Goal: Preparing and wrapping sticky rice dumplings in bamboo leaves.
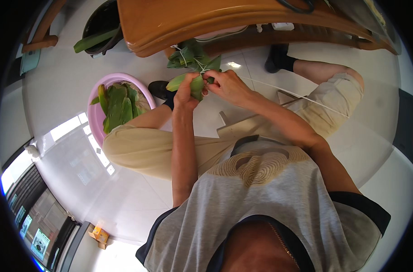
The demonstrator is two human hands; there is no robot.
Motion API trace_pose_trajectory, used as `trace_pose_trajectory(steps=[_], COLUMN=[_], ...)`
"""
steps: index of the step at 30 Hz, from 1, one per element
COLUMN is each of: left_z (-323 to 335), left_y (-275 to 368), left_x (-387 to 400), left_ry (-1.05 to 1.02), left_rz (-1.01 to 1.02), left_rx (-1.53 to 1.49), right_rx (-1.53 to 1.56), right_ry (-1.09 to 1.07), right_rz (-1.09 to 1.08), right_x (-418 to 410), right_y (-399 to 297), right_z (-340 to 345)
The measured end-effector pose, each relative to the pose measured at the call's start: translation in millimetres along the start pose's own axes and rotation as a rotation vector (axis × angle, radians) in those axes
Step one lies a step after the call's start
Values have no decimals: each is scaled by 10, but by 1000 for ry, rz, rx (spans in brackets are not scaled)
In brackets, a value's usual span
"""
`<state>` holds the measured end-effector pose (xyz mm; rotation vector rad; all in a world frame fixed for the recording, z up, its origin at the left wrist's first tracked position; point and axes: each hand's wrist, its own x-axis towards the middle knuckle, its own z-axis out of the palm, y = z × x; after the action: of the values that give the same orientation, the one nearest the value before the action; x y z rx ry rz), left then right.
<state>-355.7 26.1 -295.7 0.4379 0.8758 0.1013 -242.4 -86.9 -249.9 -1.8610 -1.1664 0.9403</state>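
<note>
My left hand [186, 92] grips a green leaf-wrapped parcel [197, 86], its pointed leaf end sticking out to the left. Close against it, my right hand [231, 86] pinches at white string by the parcel's top; the fingertips partly hide the string there. From behind that hand the white string [295, 94] stretches to the right, over my knee. Just beyond my hands, a cluster of tied leaf parcels [189, 54] hangs at the edge of the wooden table, bound with white ties. What the parcels contain is hidden.
A pink basin [92, 117] holding broad green leaves [119, 102] stands to the left. Behind it, a dark bucket [92, 25] has a green stalk [97, 40] across its rim. The brown wooden table [193, 20] spans the front. A low wooden stool [233, 129] is under me.
</note>
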Motion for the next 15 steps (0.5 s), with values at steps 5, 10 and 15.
trace_pose_trajectory(steps=[5, 10, 15], left_z=[-27, -22, 42], left_y=[-45, -31, -21], left_x=[43, 9, 21], left_ry=[-10, 37, -153], left_rz=[-39, -34, -66], left_rx=[-84, -85, -86], right_rx=[-262, -438, 142], right_ry=[78, 54, 178], right_rz=[-62, 8, 139], right_x=[35, 78, 84], right_y=[65, -16, 158], right_z=[167, 155, 92])
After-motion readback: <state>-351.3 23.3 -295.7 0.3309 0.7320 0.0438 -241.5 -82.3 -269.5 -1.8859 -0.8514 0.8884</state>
